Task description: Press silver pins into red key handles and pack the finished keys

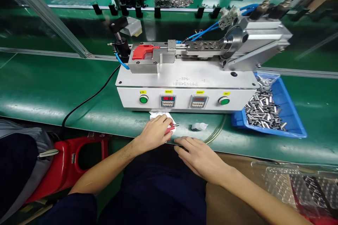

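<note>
My left hand is closed around a small red plastic piece with a metal tip, over a white cloth or paper at the bench's front edge. Most of that piece is hidden by my fingers. Beside it, my right hand holds nothing, its fingers stretched out and apart. Just ahead stands a silver bench machine with green buttons and small displays. In its metal block lies a red pistol-shaped part, its thin shaft pointing at the clamp.
A blue bin of short metal tubes sits right of the machine. A crumpled white wad lies on the green bench. Clear trays are at lower right, a red stool at left. Other people work behind.
</note>
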Tool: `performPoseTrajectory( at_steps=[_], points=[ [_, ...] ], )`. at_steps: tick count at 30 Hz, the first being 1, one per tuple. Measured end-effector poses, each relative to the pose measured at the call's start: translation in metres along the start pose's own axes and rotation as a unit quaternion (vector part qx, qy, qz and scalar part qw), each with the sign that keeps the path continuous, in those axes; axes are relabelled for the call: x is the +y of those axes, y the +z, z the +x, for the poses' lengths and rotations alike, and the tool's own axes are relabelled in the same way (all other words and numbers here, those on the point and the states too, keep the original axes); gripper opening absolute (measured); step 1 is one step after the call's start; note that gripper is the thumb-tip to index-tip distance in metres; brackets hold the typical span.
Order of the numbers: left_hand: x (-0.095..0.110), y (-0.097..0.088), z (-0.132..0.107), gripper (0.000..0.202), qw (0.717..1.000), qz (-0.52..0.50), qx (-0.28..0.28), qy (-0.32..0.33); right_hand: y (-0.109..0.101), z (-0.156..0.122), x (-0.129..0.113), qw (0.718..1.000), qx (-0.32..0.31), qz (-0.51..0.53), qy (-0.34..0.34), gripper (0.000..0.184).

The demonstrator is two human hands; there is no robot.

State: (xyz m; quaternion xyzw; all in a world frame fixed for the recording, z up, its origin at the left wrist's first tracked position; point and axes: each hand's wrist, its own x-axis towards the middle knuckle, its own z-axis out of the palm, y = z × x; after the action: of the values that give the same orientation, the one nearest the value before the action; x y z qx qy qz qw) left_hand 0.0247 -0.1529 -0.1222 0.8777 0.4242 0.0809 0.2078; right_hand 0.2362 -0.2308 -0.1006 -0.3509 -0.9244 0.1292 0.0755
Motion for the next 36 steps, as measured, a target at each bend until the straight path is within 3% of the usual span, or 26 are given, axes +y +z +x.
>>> performPoseTrajectory(
  at_steps=[7,13,15,20,25,30,36],
  points=[
    [-0.006,-0.003,0.0,0.011,0.996,-0.084,0.022,-0.028,0.01,0.003,0.011,0.999,-0.017,0.012,0.032,0.033],
    [-0.008,-0.014,-0.013,0.013,0.964,-0.251,0.071,-0.051,0.009,0.005,0.016,0.998,-0.036,0.024,0.042,0.03],
    [-0.008,-0.016,-0.015,0.011,0.935,-0.35,0.046,-0.04,0.009,0.006,0.017,0.998,-0.031,0.03,0.044,0.028],
    [-0.013,-0.004,-0.012,0.028,0.81,-0.583,-0.064,0.0,0.007,0.007,0.018,0.996,0.0,0.058,0.064,0.027],
    [-0.02,0.017,-0.006,0.039,0.747,-0.659,-0.087,-0.001,0.007,0.006,0.021,0.993,0.0,0.088,0.073,0.024],
    [-0.026,0.023,-0.005,0.04,0.732,-0.676,-0.085,-0.015,0.008,0.011,0.023,0.996,-0.016,0.07,0.058,0.014],
    [-0.026,0.025,-0.006,0.029,0.733,-0.675,-0.075,0.016,0.011,0.012,0.028,0.996,0.002,0.069,0.052,0.01]
  ],
)
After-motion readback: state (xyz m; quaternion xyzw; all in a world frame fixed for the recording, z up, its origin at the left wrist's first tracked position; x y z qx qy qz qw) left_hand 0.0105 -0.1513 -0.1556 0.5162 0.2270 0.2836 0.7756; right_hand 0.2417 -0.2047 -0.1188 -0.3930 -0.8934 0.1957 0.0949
